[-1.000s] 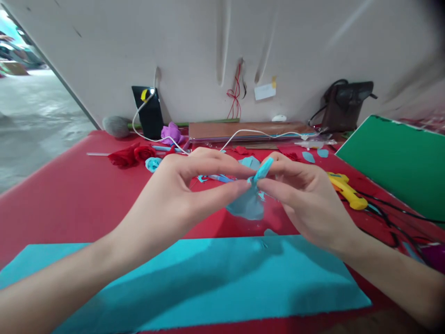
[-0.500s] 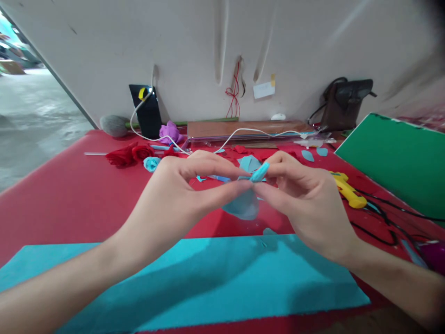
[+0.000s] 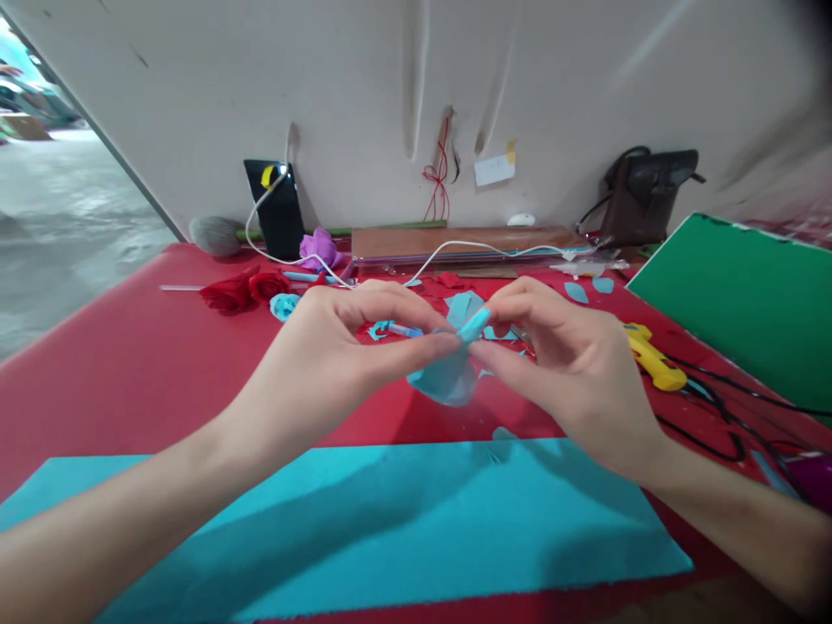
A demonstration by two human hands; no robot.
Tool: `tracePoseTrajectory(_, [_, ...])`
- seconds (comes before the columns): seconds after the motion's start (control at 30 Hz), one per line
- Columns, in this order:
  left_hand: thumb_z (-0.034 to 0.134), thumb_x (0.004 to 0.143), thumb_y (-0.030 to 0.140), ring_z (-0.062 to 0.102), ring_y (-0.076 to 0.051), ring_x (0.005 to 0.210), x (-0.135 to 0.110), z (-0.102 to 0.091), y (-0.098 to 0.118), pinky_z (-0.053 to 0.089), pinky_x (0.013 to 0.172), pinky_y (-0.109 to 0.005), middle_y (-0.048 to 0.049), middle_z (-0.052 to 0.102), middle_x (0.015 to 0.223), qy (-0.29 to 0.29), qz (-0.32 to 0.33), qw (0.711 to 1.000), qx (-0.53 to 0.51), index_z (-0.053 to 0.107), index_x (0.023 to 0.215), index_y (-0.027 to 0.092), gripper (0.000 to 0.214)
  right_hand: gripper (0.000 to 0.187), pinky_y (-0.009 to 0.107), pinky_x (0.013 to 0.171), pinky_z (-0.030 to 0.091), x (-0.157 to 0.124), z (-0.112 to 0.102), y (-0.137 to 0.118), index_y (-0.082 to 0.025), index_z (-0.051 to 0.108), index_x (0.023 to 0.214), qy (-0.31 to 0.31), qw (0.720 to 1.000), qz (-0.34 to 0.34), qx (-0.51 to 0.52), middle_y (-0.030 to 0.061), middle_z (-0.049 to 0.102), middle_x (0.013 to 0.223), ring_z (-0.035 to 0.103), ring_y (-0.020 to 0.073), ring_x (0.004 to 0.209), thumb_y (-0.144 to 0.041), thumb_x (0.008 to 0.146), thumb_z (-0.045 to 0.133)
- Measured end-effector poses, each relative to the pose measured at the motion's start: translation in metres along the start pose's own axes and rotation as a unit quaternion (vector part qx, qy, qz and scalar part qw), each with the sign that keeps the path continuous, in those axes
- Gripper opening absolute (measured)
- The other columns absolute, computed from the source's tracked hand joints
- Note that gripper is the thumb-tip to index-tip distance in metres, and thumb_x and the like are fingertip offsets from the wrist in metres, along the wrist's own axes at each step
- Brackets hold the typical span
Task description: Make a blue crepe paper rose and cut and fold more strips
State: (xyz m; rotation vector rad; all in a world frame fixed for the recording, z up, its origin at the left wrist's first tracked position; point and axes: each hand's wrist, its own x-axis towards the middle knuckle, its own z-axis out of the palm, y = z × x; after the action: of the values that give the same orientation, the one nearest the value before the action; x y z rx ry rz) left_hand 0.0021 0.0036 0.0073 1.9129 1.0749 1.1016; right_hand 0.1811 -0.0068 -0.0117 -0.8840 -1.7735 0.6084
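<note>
Both hands meet over the red table [image 3: 130, 364], pinching a small light-blue felt piece [image 3: 448, 381]. My left hand [image 3: 338, 355] grips it with thumb and forefinger closed on its left side. My right hand [image 3: 565, 364] pinches the rolled upper end of the same piece from the right. The wide petal-like part hangs below the fingertips. A large turquoise felt sheet [image 3: 390, 529] lies flat on the table beneath my forearms.
Red felt roses [image 3: 243, 289], a small blue rose [image 3: 284, 305] and a purple flower [image 3: 320, 246] lie at the back left beside a black phone [image 3: 281, 208] on a white cable. A yellow glue gun [image 3: 650, 355], black cords, a green sheet [image 3: 747, 303] and a dark bag [image 3: 643, 195] sit right.
Both hands shifted slightly left and down with the blue piece. The rolled end between the right fingers has turned a little and sits lower.
</note>
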Motion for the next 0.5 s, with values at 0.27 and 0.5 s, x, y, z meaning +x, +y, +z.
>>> tracePoseTrajectory(0.27, [0.065,0.075,0.030,0.066,-0.014,0.071,0.001,0.001,-0.010,0.054,0.062,-0.022,0.0032,0.070,0.076,-0.116,-0.060,0.987,-0.092,0.071,0.073,0.026,0.007,0.017,0.032,0.072,0.048,0.012,-0.017,0.007,-0.028,0.068,0.087,-0.143,0.987,-0.026,0.066,-0.0003,0.063,0.087,0.057,0.0154,0.084,-0.020,0.072,0.066])
tracePoseTrajectory(0.5, [0.065,0.075,0.029,0.064,-0.013,0.068,-0.002,0.002,-0.007,0.052,0.058,-0.021,0.0029,0.068,0.077,-0.083,-0.041,0.994,-0.050,0.069,0.073,0.024,0.007,0.021,0.030,0.074,0.047,0.013,-0.017,0.013,-0.026,0.069,0.083,-0.127,0.988,-0.073,0.058,-0.0022,0.063,0.082,0.056,0.0129,0.082,-0.010,0.068,0.069])
